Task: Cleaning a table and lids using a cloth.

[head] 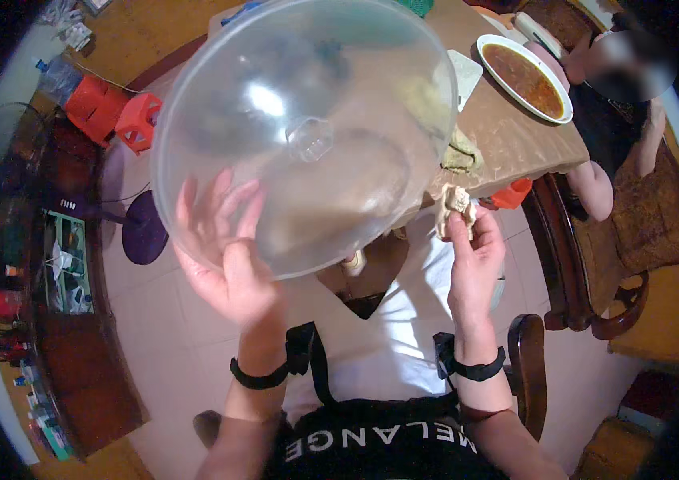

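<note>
My left hand [231, 270] grips the rim of a large clear plastic dome food cover [315, 198]. The thumb is outside and the fingers show through the plastic. The cover is tilted up, its small knob facing me, and it blurs much of the table behind it. In my right hand [477, 252] is a crumpled, folded beige cloth [456, 210], pinched between thumb and fingers. The cloth is beside the cover's lower right rim, near the table edge. A yellow-green rag [462, 155] lies at the table's edge just above it.
On the brown-covered table [531, 141] stands an oval white dish [564, 114] of reddish-brown soup. A person [615, 132] sits at the right on a wooden sofa [645, 222]. Red plastic stools [138, 123] and a dark round base [147, 228] stand on the floor at left.
</note>
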